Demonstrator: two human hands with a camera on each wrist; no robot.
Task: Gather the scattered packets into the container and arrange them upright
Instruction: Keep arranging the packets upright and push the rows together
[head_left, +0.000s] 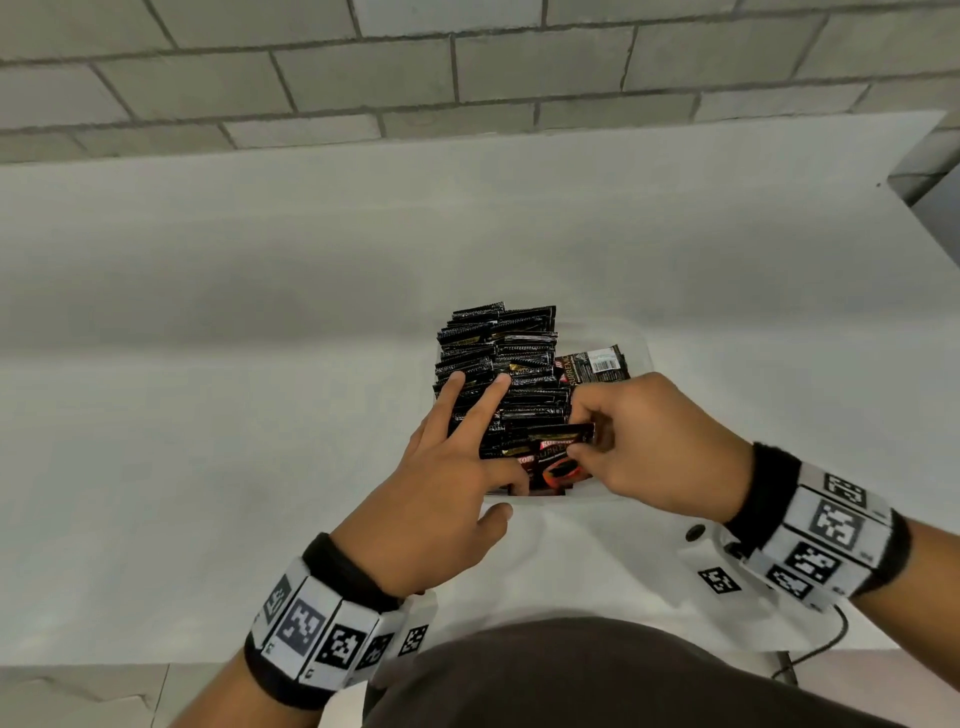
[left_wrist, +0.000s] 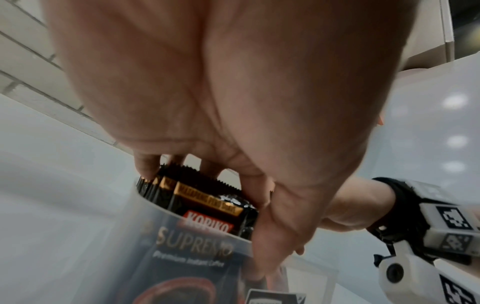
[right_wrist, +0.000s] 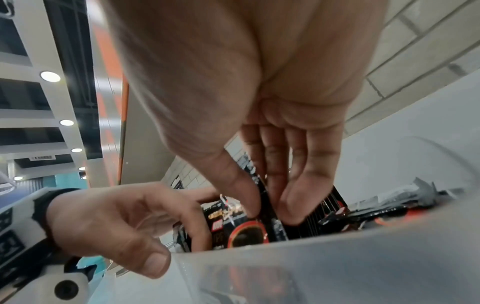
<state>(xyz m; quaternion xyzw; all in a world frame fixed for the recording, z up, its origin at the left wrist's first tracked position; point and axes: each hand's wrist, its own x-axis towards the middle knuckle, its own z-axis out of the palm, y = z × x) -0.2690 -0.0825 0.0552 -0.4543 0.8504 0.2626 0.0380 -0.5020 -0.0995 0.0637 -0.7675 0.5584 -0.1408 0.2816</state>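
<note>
A translucent container (head_left: 638, 347) stands on the white table, packed with a row of upright black packets (head_left: 519, 358). One packet (head_left: 597, 364) lies flat in its right part. My left hand (head_left: 478, 444) rests index and middle fingers straight on the row's tops, thumb at the near rim. My right hand (head_left: 579, 434) pinches a packet (head_left: 558, 439) at the row's near end between thumb and fingers. In the right wrist view that packet (right_wrist: 278, 230) stands edge-on inside the container wall (right_wrist: 337, 267). The left wrist view shows packets (left_wrist: 207, 197) under my fingertips.
The white table (head_left: 208, 312) stretches wide to the left and behind the container. A grey brick wall (head_left: 467, 78) backs it. The table's right edge (head_left: 914, 208) falls away at the upper right. A black cable (head_left: 821, 649) hangs at the near right edge.
</note>
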